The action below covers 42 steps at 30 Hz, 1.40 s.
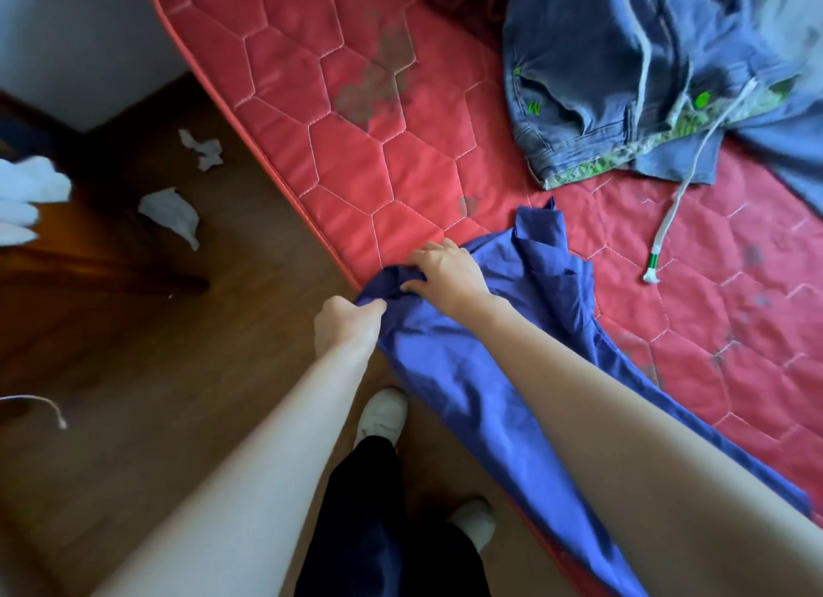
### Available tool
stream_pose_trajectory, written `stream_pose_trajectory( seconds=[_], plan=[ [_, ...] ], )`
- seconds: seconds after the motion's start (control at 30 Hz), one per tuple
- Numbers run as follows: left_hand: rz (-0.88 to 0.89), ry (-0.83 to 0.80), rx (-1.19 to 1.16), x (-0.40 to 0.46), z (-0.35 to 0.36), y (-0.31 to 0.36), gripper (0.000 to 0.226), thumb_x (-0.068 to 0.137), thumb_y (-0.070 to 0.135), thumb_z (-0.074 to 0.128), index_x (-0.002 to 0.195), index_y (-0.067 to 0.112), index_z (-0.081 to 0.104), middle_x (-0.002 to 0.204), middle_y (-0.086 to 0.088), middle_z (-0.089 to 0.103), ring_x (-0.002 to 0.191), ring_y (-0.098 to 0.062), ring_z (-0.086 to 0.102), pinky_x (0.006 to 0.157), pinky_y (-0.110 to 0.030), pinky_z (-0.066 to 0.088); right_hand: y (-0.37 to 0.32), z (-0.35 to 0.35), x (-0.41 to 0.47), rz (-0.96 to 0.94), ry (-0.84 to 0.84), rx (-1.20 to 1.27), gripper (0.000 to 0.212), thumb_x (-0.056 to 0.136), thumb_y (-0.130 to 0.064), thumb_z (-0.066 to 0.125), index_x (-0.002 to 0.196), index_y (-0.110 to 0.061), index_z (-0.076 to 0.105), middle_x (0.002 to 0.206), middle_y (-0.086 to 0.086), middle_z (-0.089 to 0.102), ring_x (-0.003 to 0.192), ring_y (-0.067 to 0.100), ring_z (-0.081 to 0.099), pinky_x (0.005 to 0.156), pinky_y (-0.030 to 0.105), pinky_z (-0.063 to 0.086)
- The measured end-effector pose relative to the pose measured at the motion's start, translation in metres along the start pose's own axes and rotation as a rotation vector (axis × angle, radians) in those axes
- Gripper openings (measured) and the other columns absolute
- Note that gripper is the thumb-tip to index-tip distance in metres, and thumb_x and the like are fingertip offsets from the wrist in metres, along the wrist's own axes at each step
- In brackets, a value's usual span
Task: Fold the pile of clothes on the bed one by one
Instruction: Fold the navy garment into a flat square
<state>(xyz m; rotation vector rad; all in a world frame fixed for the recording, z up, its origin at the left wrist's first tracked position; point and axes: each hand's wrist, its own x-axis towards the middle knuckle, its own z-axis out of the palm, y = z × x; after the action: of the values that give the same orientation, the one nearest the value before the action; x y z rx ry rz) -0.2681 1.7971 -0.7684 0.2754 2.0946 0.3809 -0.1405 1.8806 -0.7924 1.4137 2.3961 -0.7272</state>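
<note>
Clothes on the bed: folding barely begun, none visibly finished

Head view: purple garment (512,373) lies crumpled along the near edge of the red mattress (356,106), partly draped over it; left hand (345,324) has a closed grip pinching its left end; right hand (445,271) presses bunched cloth just beside, fingers curled into it; blue drawstring shorts (623,84) wait unfolded at the far right, well apart; a darker garment shows at the far edge.
</note>
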Motion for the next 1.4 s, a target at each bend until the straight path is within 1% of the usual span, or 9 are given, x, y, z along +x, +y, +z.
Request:
stream_pose_trajectory(
  seconds=[0.2, 0.43, 0.57, 0.8, 0.97, 1.13, 1.2, 1.33, 1.4],
  plan=[
    [0.066, 0.085, -0.163, -0.007, -0.002, 0.001, 0.007, 0.078, 0.017, 0.066, 0.076, 0.014, 0.072, 0.089, -0.017, 0.071, 0.088, -0.035, 0.068, 0.08, -0.043, 0.057, 0.003, -0.029, -0.008, -0.005, 0.147, 0.042, 0.022, 0.091, -0.033, 0.06, 0.106, -0.017, 0.063, 0.104, 0.003, 0.066, 0.11, 0.027, 0.051, 0.083, 0.035, 0.03],
    [0.771, 0.013, -0.043, -0.131, -0.057, 0.093, 0.011, 0.078, 0.011, 0.065, 0.074, 0.02, 0.067, 0.061, 0.011, 0.061, 0.061, 0.004, 0.055, 0.054, -0.01, 0.037, 0.039, -0.174, -0.124, 0.16, 0.603, 0.312, 0.02, 0.088, -0.025, 0.067, 0.1, -0.009, 0.065, 0.084, 0.009, 0.066, 0.085, 0.031, 0.059, 0.073, 0.034, 0.036],
    [1.132, -0.022, -0.072, -0.238, -0.083, 0.166, 0.016, 0.081, 0.003, 0.061, 0.083, 0.018, 0.063, 0.076, 0.005, 0.067, 0.069, -0.01, 0.06, 0.066, -0.021, 0.044, 0.052, -0.285, -0.219, 0.226, 0.885, 0.388, 0.015, 0.086, -0.022, 0.069, 0.095, -0.011, 0.065, 0.076, -0.003, 0.061, 0.073, 0.022, 0.057, 0.067, 0.034, 0.037],
    [1.654, 0.013, -0.232, -0.478, -0.118, 0.264, 0.031, 0.084, -0.004, 0.056, 0.099, 0.024, 0.054, 0.085, -0.002, 0.063, 0.061, -0.018, 0.051, 0.062, -0.023, 0.041, 0.047, -0.469, -0.42, 0.093, 1.356, 0.354, 0.008, 0.086, -0.013, 0.068, 0.091, -0.017, 0.063, 0.075, -0.015, 0.061, 0.074, 0.014, 0.062, 0.068, 0.024, 0.04],
    [1.807, -0.136, -0.436, -0.641, -0.14, 0.281, 0.036, 0.088, 0.004, 0.053, 0.11, 0.033, 0.048, 0.09, 0.014, 0.064, 0.079, -0.011, 0.061, 0.072, -0.031, 0.05, 0.031, -0.552, -0.573, 0.025, 1.572, 0.294, 0.007, 0.088, -0.019, 0.066, 0.086, -0.02, 0.06, 0.074, -0.009, 0.064, 0.072, 0.009, 0.058, 0.068, 0.016, 0.042],
    [1.934, -0.223, -0.537, -0.723, -0.139, 0.267, 0.029, 0.082, 0.019, 0.053, 0.102, 0.041, 0.054, 0.09, 0.029, 0.063, 0.084, 0.005, 0.06, 0.07, -0.005, 0.042, 0.016, -0.568, -0.673, -0.03, 1.747, 0.207, 0.008, 0.085, -0.028, 0.064, 0.083, -0.03, 0.057, 0.078, -0.019, 0.063, 0.077, -0.005, 0.058, 0.072, 0.004, 0.038],
    [1.905, -0.248, -0.437, -0.716, -0.114, 0.252, 0.035, 0.087, 0.008, 0.056, 0.101, 0.041, 0.056, 0.09, 0.026, 0.064, 0.082, 0.005, 0.06, 0.071, -0.007, 0.042, 0.026, -0.542, -0.684, 0.069, 1.684, 0.178, 0.014, 0.086, -0.022, 0.068, 0.081, -0.026, 0.055, 0.073, -0.016, 0.061, 0.072, -0.004, 0.055, 0.067, 0.005, 0.037],
    [1.786, -0.406, -0.189, -0.687, -0.062, 0.236, 0.035, 0.086, -0.011, 0.055, 0.098, 0.021, 0.061, 0.093, 0.006, 0.067, 0.094, -0.018, 0.063, 0.09, -0.037, 0.049, 0.054, -0.487, -0.69, 0.326, 1.428, 0.265, 0.022, 0.086, -0.012, 0.07, 0.073, -0.018, 0.053, 0.06, -0.008, 0.051, 0.059, 0.008, 0.044, 0.059, 0.016, 0.034],
    [1.788, -0.497, -0.199, -0.688, -0.048, 0.242, 0.036, 0.086, -0.012, 0.055, 0.097, 0.022, 0.062, 0.094, 0.003, 0.068, 0.093, -0.016, 0.064, 0.089, -0.035, 0.05, 0.061, -0.476, -0.697, 0.382, 1.492, 0.284, 0.022, 0.086, -0.014, 0.069, 0.073, -0.024, 0.054, 0.064, -0.013, 0.056, 0.062, 0.004, 0.049, 0.061, 0.012, 0.037]
  ],
)
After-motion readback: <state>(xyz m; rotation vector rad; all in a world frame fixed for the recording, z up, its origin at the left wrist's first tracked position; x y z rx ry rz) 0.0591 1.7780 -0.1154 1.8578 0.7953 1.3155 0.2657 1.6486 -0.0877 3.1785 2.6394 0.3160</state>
